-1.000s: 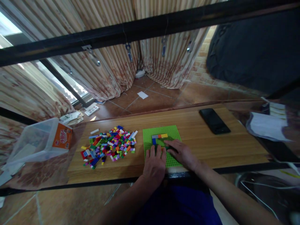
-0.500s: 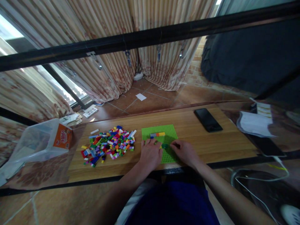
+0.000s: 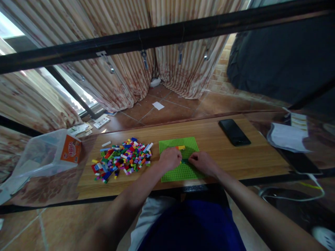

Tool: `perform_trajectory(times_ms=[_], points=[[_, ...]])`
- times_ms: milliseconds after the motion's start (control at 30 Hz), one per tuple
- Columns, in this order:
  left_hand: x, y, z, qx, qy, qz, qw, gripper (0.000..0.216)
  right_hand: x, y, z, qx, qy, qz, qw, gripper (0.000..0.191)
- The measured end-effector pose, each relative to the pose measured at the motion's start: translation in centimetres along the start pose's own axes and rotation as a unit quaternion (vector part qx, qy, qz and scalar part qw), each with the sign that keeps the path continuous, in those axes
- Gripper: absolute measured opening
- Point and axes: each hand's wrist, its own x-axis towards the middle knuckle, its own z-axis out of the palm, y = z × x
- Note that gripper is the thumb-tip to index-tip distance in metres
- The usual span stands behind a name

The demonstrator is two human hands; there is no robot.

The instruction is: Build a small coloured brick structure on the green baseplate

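Observation:
A bright green baseplate point(image 3: 180, 174) lies on the wooden board in front of me. My left hand point(image 3: 170, 158) is over its left half, fingers curled closed; whatever is in them is hidden. Just beyond those knuckles a yellow and orange brick row point(image 3: 181, 147) shows on the plate, partly covered by the hand. My right hand point(image 3: 202, 162) rests over the plate's right side with thumb and fingertips pressed together. Between the two hands sits a small dark green brick point(image 3: 185, 161), close to the right fingertips. I cannot make out anything in the right pinch.
Left of the plate spreads a pile of mixed toy bricks point(image 3: 123, 157). A black phone point(image 3: 234, 132) lies at the board's back right. Further out are a clear plastic bin point(image 3: 44, 153) on the left and papers point(image 3: 289, 137) on the right. A black bar point(image 3: 167, 34) crosses ahead.
My left hand has gone from lying spread on the plate to curled closed, slightly further forward, and now covers part of the brick row. The right hand stays nearly in place.

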Motion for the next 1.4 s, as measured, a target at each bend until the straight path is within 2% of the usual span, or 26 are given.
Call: perform_trajectory(times_ms=[400,833,1167,1400], points=[[0.4,0.6,0.2,0.03,-0.015,-0.025,0.999,0.025,0.6,-0.3,-0.2,0.003,-0.032,0.021,0.999,0.022],[0.2,1.1,1.3,0.038,0.013,-0.032,0.999,0.02,-0.1,-0.4,0.8,-0.003,-0.003,0.019,1.0,0.025],[-0.6,0.9,0.3,0.04,0.015,-0.028,0.999,0.025,0.5,0.1,-0.1,0.011,-0.023,-0.006,1.0,0.025],[0.5,1.2,-0.3,0.04,-0.018,-0.04,0.998,0.024,1.1,-0.3,-0.7,0.007,-0.059,0.009,0.998,0.026]])
